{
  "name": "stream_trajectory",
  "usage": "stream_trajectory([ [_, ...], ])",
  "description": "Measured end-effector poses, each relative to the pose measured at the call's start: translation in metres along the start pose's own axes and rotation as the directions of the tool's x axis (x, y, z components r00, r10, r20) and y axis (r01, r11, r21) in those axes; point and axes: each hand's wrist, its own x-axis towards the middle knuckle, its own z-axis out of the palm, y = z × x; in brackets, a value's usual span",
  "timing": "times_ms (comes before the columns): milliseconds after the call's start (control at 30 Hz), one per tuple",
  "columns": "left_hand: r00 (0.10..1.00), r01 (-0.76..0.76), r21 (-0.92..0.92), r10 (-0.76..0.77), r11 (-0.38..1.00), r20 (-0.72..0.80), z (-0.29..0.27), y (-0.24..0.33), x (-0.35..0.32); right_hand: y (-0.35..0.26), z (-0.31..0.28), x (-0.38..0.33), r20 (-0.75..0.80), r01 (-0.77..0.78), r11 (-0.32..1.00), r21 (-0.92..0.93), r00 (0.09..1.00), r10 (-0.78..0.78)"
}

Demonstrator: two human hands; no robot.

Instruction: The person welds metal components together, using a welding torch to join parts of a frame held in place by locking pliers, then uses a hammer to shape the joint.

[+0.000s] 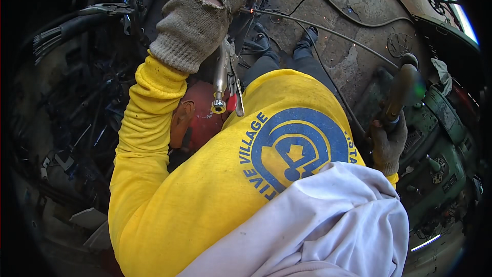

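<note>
Gripping a long-tubed tool [402,90] at the right of the frame, fingers wrapped round it, with the gloved right hand [388,146]; curling the gloved left hand [195,28] at the upper left, cannot tell on what. Just below that, locking pliers [220,77] near a red rounded object [204,115], with a yellow shirt [205,200] and pale cloth [328,210] blocking much of the lower centre. Beyond, a stained floor [353,0] at the upper right, under a hose [379,24], with green metalwork [433,123] at the right and dim clutter [82,102] at the left.
</note>
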Motion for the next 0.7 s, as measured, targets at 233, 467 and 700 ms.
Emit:
stream_trajectory([
  [233,0.997,-0.076,0.150,0.078,0.986,-0.004,0.018,-0.003,0.001,0.001,0.000,-0.004,0.011,0.029,0.999,0.016,1.000,-0.029],
  [467,0.945,-0.133,0.074,0.149,0.988,-0.290,0.060,-0.025,-0.011,-0.004,0.002,0.000,0.062,0.116,0.993,-0.029,0.992,-0.114],
  [700,0.992,-0.093,0.103,0.101,0.990,-0.073,0.023,-0.009,-0.003,0.010,-0.005,-0.007,-0.095,0.044,0.998,0.050,0.995,-0.039],
])
